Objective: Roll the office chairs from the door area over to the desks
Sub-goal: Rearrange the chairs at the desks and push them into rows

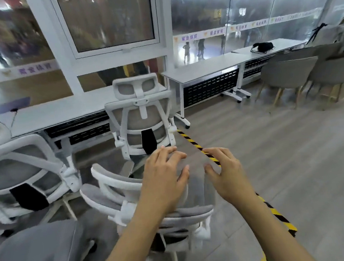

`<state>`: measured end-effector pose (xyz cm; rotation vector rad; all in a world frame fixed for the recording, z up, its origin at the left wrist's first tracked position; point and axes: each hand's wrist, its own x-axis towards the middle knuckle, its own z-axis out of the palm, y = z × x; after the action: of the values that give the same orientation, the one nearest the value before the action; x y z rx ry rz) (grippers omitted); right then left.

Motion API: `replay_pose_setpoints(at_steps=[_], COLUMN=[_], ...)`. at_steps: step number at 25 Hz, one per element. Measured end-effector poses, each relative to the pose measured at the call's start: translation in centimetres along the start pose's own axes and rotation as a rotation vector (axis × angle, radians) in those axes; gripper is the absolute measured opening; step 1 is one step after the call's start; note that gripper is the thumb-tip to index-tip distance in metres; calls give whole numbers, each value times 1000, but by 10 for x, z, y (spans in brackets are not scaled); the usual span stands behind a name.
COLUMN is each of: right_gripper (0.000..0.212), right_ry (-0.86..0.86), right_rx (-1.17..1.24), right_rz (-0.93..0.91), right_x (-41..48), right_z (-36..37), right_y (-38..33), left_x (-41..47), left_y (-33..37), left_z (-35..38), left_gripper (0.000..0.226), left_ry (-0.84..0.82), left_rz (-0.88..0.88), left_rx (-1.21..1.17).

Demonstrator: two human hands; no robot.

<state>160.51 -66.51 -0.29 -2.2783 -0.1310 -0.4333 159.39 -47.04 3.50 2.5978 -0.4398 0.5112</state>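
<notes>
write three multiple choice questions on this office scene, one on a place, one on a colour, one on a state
1. Where is the black object? A on the far desk B on the floor C on a chair seat
2. Stripes on the floor tape? A red and white B yellow and black C blue and white
3. The left hand and right hand are? A fists B open, fingers spread C each holding a cup
Answers: A, it lies on the desktop by the window; B, yellow and black bands show; B, fingers straight, gripping nothing.
</notes>
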Motion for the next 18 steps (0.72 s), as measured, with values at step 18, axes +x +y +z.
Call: replay_pose_setpoints(at_steps=[18], right_gripper=[38], right_ry=[-394], right_rx=[0], right_rz=[-227], right_x=[327], right_z=[33], right_y=[140], left_x=[255], left_y=[-40], left_z=[159], left_gripper=[26], left_ry=[184], left_rz=[-534], left_rx=[9])
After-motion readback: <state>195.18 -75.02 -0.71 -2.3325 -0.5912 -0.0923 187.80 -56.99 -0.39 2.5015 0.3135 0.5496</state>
